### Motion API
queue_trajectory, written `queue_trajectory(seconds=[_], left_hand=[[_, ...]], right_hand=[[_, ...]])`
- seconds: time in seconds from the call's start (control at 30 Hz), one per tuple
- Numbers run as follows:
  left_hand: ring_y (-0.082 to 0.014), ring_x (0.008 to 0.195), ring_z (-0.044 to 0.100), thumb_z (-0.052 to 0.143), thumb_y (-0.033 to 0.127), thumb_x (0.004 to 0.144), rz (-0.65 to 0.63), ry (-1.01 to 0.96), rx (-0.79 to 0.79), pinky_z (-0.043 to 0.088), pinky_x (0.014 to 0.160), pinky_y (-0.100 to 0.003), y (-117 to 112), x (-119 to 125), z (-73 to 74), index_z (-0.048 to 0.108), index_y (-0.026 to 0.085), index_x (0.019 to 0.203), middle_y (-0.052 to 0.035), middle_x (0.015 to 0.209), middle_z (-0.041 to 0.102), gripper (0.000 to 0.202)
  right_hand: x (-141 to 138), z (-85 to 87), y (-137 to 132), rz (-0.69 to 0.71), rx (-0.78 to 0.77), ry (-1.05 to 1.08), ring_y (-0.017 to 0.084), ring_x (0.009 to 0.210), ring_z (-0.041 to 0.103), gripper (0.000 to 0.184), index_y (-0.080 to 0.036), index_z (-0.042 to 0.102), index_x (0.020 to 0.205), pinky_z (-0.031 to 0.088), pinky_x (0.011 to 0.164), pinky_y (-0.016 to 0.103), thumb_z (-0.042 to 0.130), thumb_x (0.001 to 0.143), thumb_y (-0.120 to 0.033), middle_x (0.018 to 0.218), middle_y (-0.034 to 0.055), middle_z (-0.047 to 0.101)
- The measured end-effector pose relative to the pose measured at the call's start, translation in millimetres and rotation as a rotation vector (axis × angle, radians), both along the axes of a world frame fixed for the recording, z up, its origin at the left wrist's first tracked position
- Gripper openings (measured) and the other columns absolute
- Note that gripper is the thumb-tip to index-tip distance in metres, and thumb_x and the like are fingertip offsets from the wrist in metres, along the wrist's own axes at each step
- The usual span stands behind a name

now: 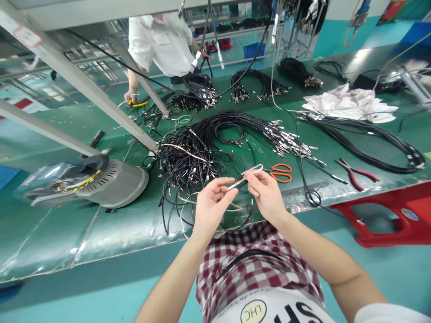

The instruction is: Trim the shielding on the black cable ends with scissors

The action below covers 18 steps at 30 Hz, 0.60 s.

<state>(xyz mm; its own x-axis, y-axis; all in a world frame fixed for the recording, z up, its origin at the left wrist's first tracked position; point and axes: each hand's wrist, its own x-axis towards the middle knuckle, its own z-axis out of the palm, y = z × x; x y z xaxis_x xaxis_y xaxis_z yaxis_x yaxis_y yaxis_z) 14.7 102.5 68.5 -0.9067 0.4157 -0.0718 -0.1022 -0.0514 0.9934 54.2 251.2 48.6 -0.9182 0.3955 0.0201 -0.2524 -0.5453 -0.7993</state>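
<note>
My left hand (212,204) and my right hand (266,193) are raised together over the near edge of the green workbench (111,224). Both pinch one thin pale twist tie (251,171), which loops up between the fingertips. Just beyond the hands lies a tangled pile of black cables (195,161) with metal connectors. Orange-handled scissors (281,172) rest on the bench right behind my right hand.
A grey round machine (104,181) sits at the left. Red-handled pliers (358,172), a long cable bundle (370,139) and white cloth (346,105) lie at the right. A red stool (387,220) stands below. A person in white (161,42) works across the bench.
</note>
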Motion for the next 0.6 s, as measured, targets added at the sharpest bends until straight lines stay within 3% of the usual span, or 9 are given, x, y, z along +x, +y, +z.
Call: queue_trajectory(seconds=[0.1,0.17,0.3,0.37,0.43,0.6], left_hand=[[-0.0027,0.06,0.05,0.08,0.037,0.075,-0.031,-0.001,-0.059,0.053,0.061,-0.016,-1.9,-0.4,-3.1,0.068,0.014,0.109,-0.0021,0.082,0.064,0.043],[0.0003,0.055,0.045,0.079,0.038,0.075,-0.053,0.031,-0.118,0.047,0.055,-0.014,-4.1,-1.2,-4.5,0.068,0.014,0.11,-0.0045,0.091,0.066,0.044],[0.0035,0.052,0.039,0.078,0.037,0.077,-0.039,0.133,-0.204,0.036,0.048,-0.013,-11.6,-5.1,-5.0,0.061,0.021,0.127,-0.0071,0.117,0.064,0.056],[0.002,0.055,0.043,0.078,0.038,0.077,0.005,0.171,-0.212,0.039,0.052,-0.013,-16.4,-9.1,-6.6,0.059,0.022,0.128,-0.0063,0.115,0.064,0.056],[-0.0004,0.059,0.047,0.075,0.041,0.08,0.055,0.175,-0.211,0.042,0.057,-0.014,-21.1,-14.1,-10.4,0.061,0.018,0.123,-0.0042,0.1,0.065,0.051],[-0.0059,0.067,0.055,0.068,0.043,0.086,0.15,0.265,-0.328,0.046,0.065,-0.016,-34.2,-18.7,-26.8,0.065,0.016,0.111,-0.0032,0.086,0.066,0.037]], right_hand=[[-1.3,2.4,5.3,-0.016,0.03,-0.004,0.004,0.054,0.036,0.016,-0.02,0.075,0.084,0.022,0.047,0.023,0.081,0.081,-0.034,0.087,0.0021,0.067],[-3.9,4.7,12.3,-0.009,0.061,-0.014,0.003,0.053,0.036,0.017,-0.02,0.074,0.085,0.024,0.047,0.021,0.081,0.08,-0.035,0.086,0.0015,0.068],[-26.7,4.9,44.1,0.075,0.157,-0.093,0.002,0.054,0.043,0.025,-0.016,0.071,0.083,0.033,0.049,0.017,0.084,0.078,-0.036,0.085,0.0023,0.068],[-52.2,2.0,70.7,0.11,0.217,-0.173,0.003,0.057,0.049,0.027,-0.012,0.07,0.083,0.034,0.048,0.016,0.084,0.077,-0.034,0.085,0.0039,0.068],[-86.7,0.5,103.2,0.086,0.281,-0.258,0.004,0.059,0.054,0.023,-0.01,0.068,0.084,0.033,0.046,0.014,0.08,0.083,-0.029,0.082,0.0043,0.067],[-184.2,17.5,187.6,-0.16,0.475,-0.413,0.006,0.057,0.055,0.015,-0.01,0.063,0.093,0.043,0.048,0.015,0.063,0.097,-0.024,0.077,-0.0011,0.061]])
